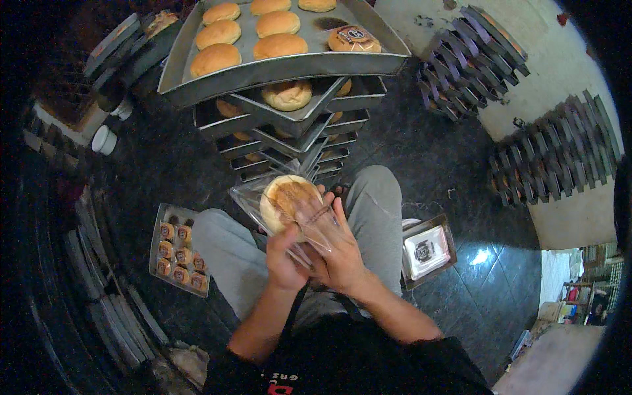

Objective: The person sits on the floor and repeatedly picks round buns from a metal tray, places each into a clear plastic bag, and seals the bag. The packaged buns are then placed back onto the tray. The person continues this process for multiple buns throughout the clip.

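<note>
Between my hands, above my lap, is a round bread bun point(271, 200) with its pale side showing. Thin clear plastic bag film point(247, 195) lies around and behind it. My left hand point(288, 259) grips the bun's lower edge and the film, thumb on top. My right hand point(340, 249) lies against the bun's right side, its blurred fingers seen through the clear film. How far the bun sits inside the bag is hard to tell. Just beyond, a metal baking tray point(281, 69) holds several golden buns point(280, 47) and one bun in a printed wrapper point(354, 39).
Under that tray, more trays point(291, 133) are stacked crosswise with buns in them. At left, a tray point(185, 286) holds several wrapped buns point(181, 256). At right, a box point(447, 247) holds printed plastic bags point(425, 252). Tray stacks point(558, 148) stand farther right.
</note>
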Action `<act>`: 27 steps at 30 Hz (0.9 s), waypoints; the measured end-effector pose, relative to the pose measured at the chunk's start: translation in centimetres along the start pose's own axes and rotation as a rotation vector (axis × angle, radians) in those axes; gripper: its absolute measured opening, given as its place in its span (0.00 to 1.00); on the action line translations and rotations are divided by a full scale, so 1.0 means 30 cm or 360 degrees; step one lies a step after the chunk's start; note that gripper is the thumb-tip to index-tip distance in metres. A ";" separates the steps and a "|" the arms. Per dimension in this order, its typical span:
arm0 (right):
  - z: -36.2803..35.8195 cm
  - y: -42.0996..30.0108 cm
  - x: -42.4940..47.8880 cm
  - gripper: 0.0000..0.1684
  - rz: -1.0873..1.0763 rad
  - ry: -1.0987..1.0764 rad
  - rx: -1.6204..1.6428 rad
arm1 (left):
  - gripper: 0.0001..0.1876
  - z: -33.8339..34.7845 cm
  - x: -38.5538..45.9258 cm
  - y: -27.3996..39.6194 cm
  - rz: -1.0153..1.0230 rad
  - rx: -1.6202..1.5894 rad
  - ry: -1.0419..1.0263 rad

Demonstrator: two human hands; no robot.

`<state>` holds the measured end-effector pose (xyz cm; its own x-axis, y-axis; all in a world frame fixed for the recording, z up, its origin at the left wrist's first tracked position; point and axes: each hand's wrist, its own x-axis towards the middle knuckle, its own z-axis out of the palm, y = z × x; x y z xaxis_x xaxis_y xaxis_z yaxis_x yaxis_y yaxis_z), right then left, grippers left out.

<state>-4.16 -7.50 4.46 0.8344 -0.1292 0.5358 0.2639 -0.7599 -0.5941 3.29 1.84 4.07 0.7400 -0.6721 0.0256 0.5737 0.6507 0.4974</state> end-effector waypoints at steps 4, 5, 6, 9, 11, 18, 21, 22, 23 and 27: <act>-0.036 0.019 -0.057 0.28 -0.0083 -0.0300 0.0168 | 0.39 -0.010 0.019 0.021 -0.0036 -0.0248 0.0166; -0.020 0.028 -0.057 0.24 -0.0031 -0.0225 0.0194 | 0.38 -0.017 0.029 0.016 -0.0052 -0.0290 0.0270; 0.001 0.036 -0.056 0.20 0.0031 -0.0151 0.0214 | 0.38 -0.031 0.041 0.003 -0.0078 -0.0337 0.0377; -0.047 -0.065 -0.111 0.15 0.0288 -0.0488 0.0381 | 0.36 -0.141 0.065 -0.057 -0.0221 -0.0610 0.0620; -0.088 -0.046 -0.123 0.15 0.0392 -0.0518 0.0381 | 0.36 -0.150 0.083 -0.058 -0.0338 -0.0623 0.0622; -0.277 0.077 -0.172 0.14 0.0347 0.0173 0.0144 | 0.40 -0.023 -0.046 -0.153 -0.0987 -0.0977 0.0267; -0.271 0.132 -0.253 0.08 0.0700 0.0565 0.0104 | 0.32 -0.131 -0.030 -0.220 -0.1048 0.0178 0.0114; -0.252 0.148 -0.266 0.06 0.0848 0.0746 0.0205 | 0.29 -0.169 -0.015 -0.236 -0.0781 0.0940 0.0083; -0.259 0.161 -0.261 0.06 0.0952 0.0846 0.0346 | 0.27 -0.189 -0.004 -0.261 -0.0466 0.1683 0.0048; -0.255 0.172 -0.250 0.06 0.1180 0.1127 0.0631 | 0.21 -0.053 0.075 -0.273 0.0337 0.1979 -0.0260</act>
<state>-12.76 -15.32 1.95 0.4170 -0.9018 0.1137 0.0541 -0.1002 -0.9935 0.81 -4.45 -1.33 0.6742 -0.6891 0.2656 -0.3300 0.0406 0.9431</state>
